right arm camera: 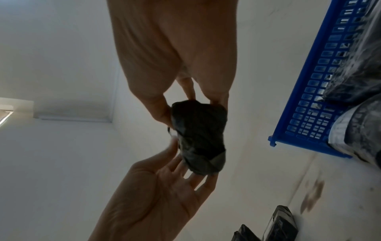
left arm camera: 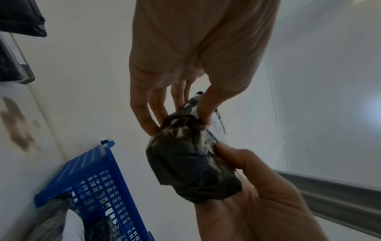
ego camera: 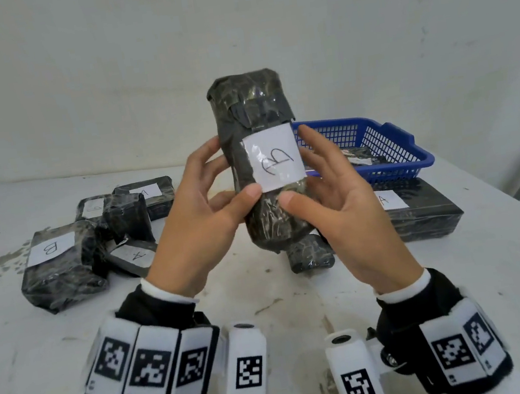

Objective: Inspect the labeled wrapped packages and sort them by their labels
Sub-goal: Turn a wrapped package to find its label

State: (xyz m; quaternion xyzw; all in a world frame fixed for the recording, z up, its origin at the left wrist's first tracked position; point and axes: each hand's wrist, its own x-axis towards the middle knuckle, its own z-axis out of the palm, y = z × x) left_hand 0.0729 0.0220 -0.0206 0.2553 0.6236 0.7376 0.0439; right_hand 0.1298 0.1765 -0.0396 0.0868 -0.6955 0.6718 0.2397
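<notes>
I hold a black wrapped cylindrical package [ego camera: 272, 221] upright above the table, its white label [ego camera: 275, 158] showing a sideways "B". My left hand [ego camera: 219, 199] grips its left side, thumb on the front and fingers behind. My right hand [ego camera: 323, 181] grips the right side, thumb below the label. In the left wrist view the left hand [left arm camera: 185, 65] pinches the package [left arm camera: 189, 163], and the right hand [left arm camera: 257, 195] cradles it. In the right wrist view the right hand [right arm camera: 175, 48] pinches the package [right arm camera: 198, 138], with the left hand [right arm camera: 154, 195] beneath it.
A pile of wrapped packages lies at the left, among them one labelled B [ego camera: 59, 275] and one labelled A [ego camera: 151, 192]. A long A package [ego camera: 421, 214] lies at the right in front of a blue basket [ego camera: 400, 137] holding a package. A small roll [ego camera: 310, 253] lies under my hands.
</notes>
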